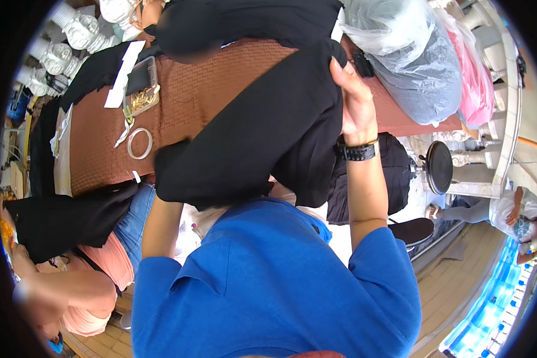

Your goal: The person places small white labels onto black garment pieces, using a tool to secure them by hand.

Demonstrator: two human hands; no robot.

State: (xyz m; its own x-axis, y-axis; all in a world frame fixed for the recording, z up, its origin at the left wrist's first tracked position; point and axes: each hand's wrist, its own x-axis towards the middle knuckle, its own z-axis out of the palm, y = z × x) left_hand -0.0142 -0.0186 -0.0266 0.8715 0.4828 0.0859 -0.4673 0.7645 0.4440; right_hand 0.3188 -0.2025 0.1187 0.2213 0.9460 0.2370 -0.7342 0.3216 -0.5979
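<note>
A black cloth garment (250, 128) is spread at a slant in front of me, above the brown-covered table (191, 83). My right hand (358, 104) grips its upper right end, the thumb lying over the fabric and the other fingers partly behind it. On the left, my forearm (162, 230) runs up under the garment's lower left end. The cloth hides my left hand, so its fingers do not show. The garment hangs down in a fold below my right wrist.
At the left of the table are a clear plastic box (143, 98) of small gold-coloured pieces, a white strip (124, 74) and a pale ring (140, 143). Stuffed plastic bags (406, 65) fill the far right. A co-worker in pink (104, 268) sits at my left with black cloth.
</note>
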